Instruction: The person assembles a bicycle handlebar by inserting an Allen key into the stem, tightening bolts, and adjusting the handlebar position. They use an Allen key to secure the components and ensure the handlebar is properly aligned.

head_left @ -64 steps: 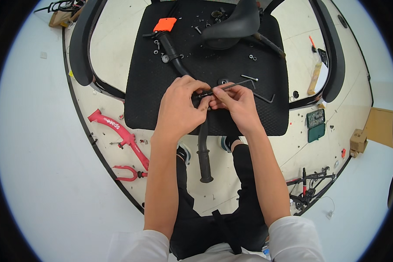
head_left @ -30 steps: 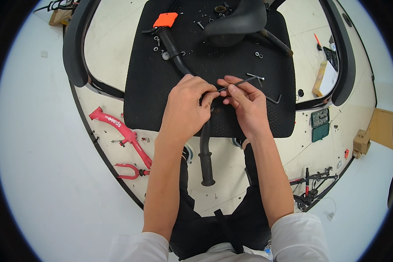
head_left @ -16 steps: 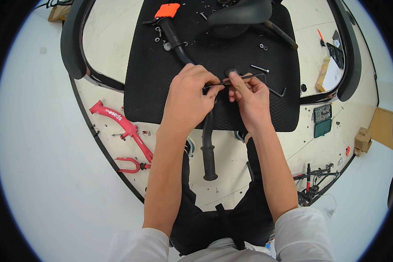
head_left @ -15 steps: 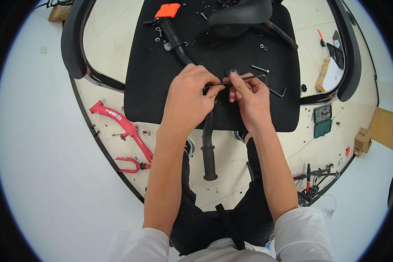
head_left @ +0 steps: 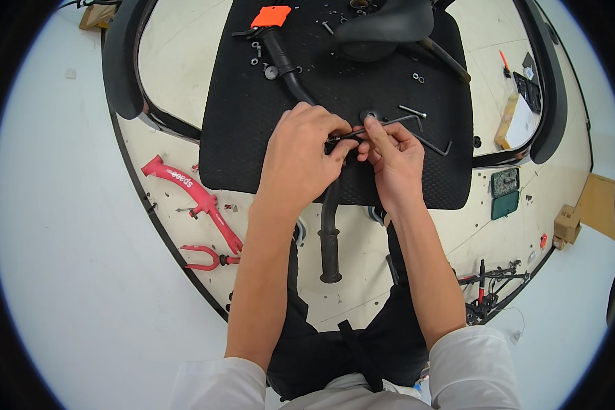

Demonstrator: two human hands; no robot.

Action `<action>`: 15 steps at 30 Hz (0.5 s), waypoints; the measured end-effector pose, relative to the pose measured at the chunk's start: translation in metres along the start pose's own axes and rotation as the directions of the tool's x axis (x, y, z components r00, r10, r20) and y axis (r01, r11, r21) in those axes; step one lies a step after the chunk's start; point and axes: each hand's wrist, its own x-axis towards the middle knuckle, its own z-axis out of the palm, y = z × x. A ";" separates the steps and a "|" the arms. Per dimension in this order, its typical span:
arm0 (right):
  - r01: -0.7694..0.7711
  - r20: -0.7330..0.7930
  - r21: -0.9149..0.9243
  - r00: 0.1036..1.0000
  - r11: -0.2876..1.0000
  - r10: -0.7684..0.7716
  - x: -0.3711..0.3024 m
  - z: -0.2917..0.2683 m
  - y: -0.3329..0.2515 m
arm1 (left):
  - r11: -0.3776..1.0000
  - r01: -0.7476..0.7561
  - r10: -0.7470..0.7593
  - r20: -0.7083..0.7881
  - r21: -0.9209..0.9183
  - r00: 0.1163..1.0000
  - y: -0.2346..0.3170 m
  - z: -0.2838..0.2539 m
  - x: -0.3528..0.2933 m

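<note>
A black bicycle handlebar (head_left: 328, 212) lies across the black chair seat (head_left: 239, 150), its lower grip hanging past the near edge. Over the middle of the bar my left hand (head_left: 301, 147) is closed in a pinch; a small dark part shows at its fingertips, too covered to name. My right hand (head_left: 398, 160) grips a black L-shaped hex key (head_left: 398, 121) between thumb and fingers, its long arm pointing at the left fingertips. Beside it lie a second hex key (head_left: 436, 147), a silver bolt (head_left: 413, 111) and a round black part (head_left: 370, 115).
A bicycle saddle (head_left: 386, 31), loose washers (head_left: 417, 78) and an orange piece (head_left: 271, 16) by the far grip lie on the seat. Chair armrests (head_left: 121, 75) flank it. On the floor are a pink frame (head_left: 191, 188), a green case (head_left: 505, 193) and black bicycle parts (head_left: 492, 283).
The chair seat and the things on it appear shifted slightly right in view. The hex key has tilted a little, and more of the small dark part shows at my left fingertips.
</note>
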 end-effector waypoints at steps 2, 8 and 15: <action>-0.027 -0.013 -0.029 1.000 0.999 0.027 0.001 -0.001 0.000 | 0.999 0.040 -0.040 0.005 -0.013 0.999 0.002 -0.001 0.000; 0.007 0.048 0.050 0.999 0.999 -0.010 -0.002 0.009 -0.012 | 1.000 -0.002 0.001 -0.093 -0.003 0.996 -0.002 0.008 -0.002; -0.004 0.049 0.075 0.999 0.997 0.000 -0.001 0.001 -0.012 | 0.995 -0.043 0.048 -0.061 0.092 0.997 0.002 0.004 -0.002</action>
